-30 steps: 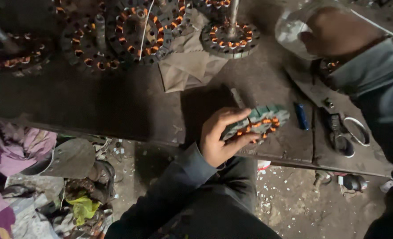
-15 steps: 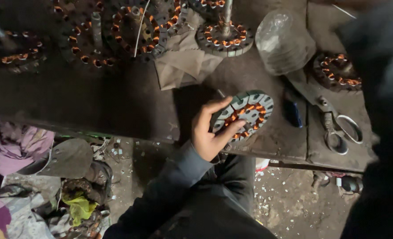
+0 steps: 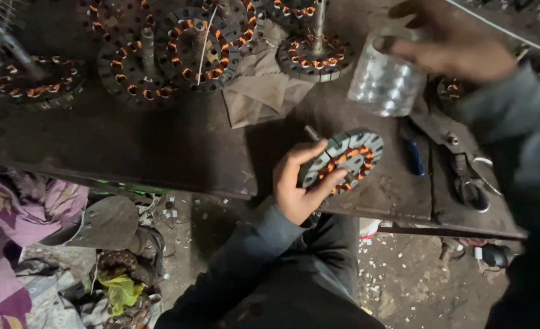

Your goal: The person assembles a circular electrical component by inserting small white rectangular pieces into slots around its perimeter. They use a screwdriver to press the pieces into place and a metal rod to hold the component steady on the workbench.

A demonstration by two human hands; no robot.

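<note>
Left hand [image 3: 300, 183] grips wound motor stator [image 3: 342, 159], tilted on edge at counter [image 3: 160, 152] front edge, so copper coils face up. Right hand [image 3: 449, 45] blurred above clear plastic bottle [image 3: 384, 82] behind stator; grip unclear. Scissors [image 3: 468, 173] right of stator.

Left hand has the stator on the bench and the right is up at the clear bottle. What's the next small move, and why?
Probably close the right hand on the clear bottle: its fingers sit at the bottle's top but look open, not gripping. Meanwhile the left hand holds the stator tilted on the bench, so it looks steady enough to wait.
</note>
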